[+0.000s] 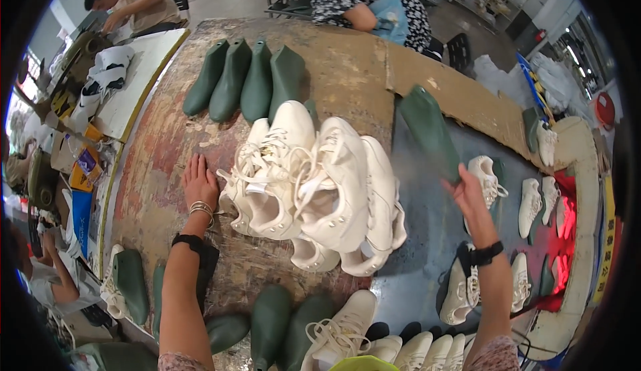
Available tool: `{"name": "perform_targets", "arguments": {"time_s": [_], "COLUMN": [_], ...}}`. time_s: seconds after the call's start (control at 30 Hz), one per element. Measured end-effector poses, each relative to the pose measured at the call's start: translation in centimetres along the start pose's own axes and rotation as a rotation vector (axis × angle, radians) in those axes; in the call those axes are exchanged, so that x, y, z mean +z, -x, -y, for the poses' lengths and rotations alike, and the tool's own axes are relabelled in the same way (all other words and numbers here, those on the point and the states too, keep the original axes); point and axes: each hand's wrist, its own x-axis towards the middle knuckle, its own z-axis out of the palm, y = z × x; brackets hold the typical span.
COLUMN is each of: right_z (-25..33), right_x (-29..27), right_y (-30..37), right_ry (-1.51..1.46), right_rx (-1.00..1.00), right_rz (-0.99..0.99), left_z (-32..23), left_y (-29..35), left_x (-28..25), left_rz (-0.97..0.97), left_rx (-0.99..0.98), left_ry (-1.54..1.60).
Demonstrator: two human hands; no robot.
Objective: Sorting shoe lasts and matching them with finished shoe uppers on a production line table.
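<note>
My left hand [200,182] lies flat on the worn wooden tabletop, fingers stretched out, holding nothing. Right beside it rises a pile of cream lace-up shoes [334,184]. On the right, a dark green shoe last [429,120] slants over the blue-grey surface, its lower end smeared by motion. At that blurred end is my right hand [469,194], with thumb and forefinger apart; whether it still grips the last cannot be made out. Several more green lasts [230,80] stand in a row beyond the pile. Under my right wrist are more cream shoes [461,284].
Cardboard [454,97] edges the far right side. Shoes and lasts line a curved conveyor [567,237] with a red-lit opening. Nearer me are lasts [270,324] and a row of shoes [427,351]. Two people work beyond the table; a sewing machine [70,77] stands left.
</note>
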Motion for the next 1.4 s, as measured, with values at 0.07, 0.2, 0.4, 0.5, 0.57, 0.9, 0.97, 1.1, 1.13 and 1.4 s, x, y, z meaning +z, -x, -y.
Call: {"name": "perform_targets", "arguments": {"time_s": [0.07, 0.2, 0.4, 0.5, 0.57, 0.9, 0.97, 1.1, 1.13, 1.4], "right_z": [-2.7, -8.4, -1.5, 1.7, 2.6, -4.5, -4.2, -2.3, -1.4, 2.1], "right_x": [-2.5, -6.4, 0.3, 7.0, 11.9, 28.8, 29.1, 25.7, 25.8, 27.6], "right_y": [3.1, 4.9, 3.8, -1.1, -4.8, -14.6, -14.6, -16.3, -16.5, -21.3], "right_ry": [-0.015, -0.06, 1.303, 1.21, 1.078, 1.476, 1.451, 0.963, 0.885, 1.047], "right_rx": [0.002, 0.151, -0.065, -0.322, -0.306, -0.001, 0.035, 0.002, -0.03, 0.047], "right_rz": [-0.086, -0.309, -0.205, -0.001, 0.083, 0.39, 0.2, 0.306, 0.272, 0.059], "left_z": [-0.4, -1.7, -0.3, -0.6, -1.0, -0.6, -0.5, -1.0, -0.8, -0.3], "left_y": [-0.2, -0.4, -0.1, 0.0, 0.0, -0.2, -0.1, -0.3, -0.1, 0.4], "left_x": [0.3, 1.2, 0.0, 0.3, 0.5, 0.5, 0.6, 0.3, 0.3, -0.2], "left_rz": [0.015, 0.039, 0.039, 0.054, 0.05, 0.002, -0.008, -0.005, -0.012, -0.001], "left_rx": [0.017, -0.004, -0.022, -0.021, -0.018, 0.009, 0.01, 0.021, 0.013, -0.01], "left_ry": [0.002, 0.011, -0.031, -0.024, -0.015, 0.05, 0.03, 0.057, 0.062, 0.027]}}
